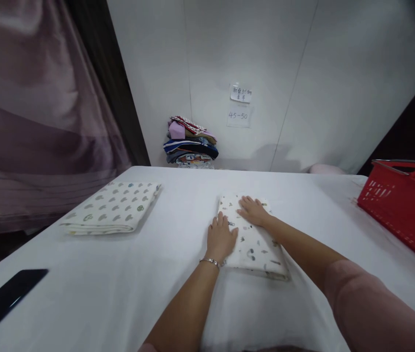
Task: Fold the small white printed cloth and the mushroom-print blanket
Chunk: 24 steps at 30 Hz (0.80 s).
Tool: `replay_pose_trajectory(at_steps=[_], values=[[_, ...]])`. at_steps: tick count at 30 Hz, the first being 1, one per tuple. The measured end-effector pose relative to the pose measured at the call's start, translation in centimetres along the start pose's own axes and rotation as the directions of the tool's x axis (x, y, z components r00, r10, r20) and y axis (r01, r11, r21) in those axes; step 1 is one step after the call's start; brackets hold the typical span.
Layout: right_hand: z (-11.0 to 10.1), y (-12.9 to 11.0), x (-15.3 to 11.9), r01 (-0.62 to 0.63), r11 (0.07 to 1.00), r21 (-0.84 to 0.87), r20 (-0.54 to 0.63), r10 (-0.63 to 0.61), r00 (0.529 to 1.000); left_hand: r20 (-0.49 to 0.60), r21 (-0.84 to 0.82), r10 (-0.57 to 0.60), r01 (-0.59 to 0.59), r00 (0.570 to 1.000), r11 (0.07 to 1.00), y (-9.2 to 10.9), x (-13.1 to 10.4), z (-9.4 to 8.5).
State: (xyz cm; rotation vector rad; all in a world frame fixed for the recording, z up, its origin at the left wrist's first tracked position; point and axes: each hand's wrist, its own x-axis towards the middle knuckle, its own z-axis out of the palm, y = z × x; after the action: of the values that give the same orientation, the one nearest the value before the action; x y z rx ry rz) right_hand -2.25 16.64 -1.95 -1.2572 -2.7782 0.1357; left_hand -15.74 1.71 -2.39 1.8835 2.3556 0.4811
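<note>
A folded white cloth [254,249] with small grey and dark prints lies in front of me on the white-covered table. My left hand [222,238] rests along its left edge, fingers stretched out and pointing away from me. Further up, my right hand [253,211] lies flat on the top of the cloth with its fingers spread. Neither hand grips anything. To the left sits another folded cloth [114,203], white with grey mushroom-like or cloud-like prints, apart from both hands.
A red plastic basket [405,205] stands at the table's right edge. On the left front lies a dark flat object [7,298]. Behind the table rises a stack of folded fabrics [192,142], beside paper notes [239,116] on the wall. A pinkish curtain [34,117] hangs at left.
</note>
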Motion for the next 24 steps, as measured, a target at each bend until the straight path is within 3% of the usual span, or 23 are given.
replay_pose_trajectory(at_steps=[5,11,24], values=[[0.4,1.6,-0.6,-0.127,0.991,-0.046,-0.028,0.126,0.992,0.030,0.005,-0.007,0.007,1.000,1.000,0.0,0.1,-0.1],[0.2,1.9,-0.2,-0.140,0.990,-0.003,0.010,0.140,0.990,0.016,0.018,-0.004,0.003,1.000,1.000,-0.1,0.1,0.1],[-0.4,1.4,-4.5,-0.281,0.935,0.216,-0.035,0.295,0.955,0.045,0.009,0.003,-0.003,0.999,1.000,-0.1,0.0,-0.5]])
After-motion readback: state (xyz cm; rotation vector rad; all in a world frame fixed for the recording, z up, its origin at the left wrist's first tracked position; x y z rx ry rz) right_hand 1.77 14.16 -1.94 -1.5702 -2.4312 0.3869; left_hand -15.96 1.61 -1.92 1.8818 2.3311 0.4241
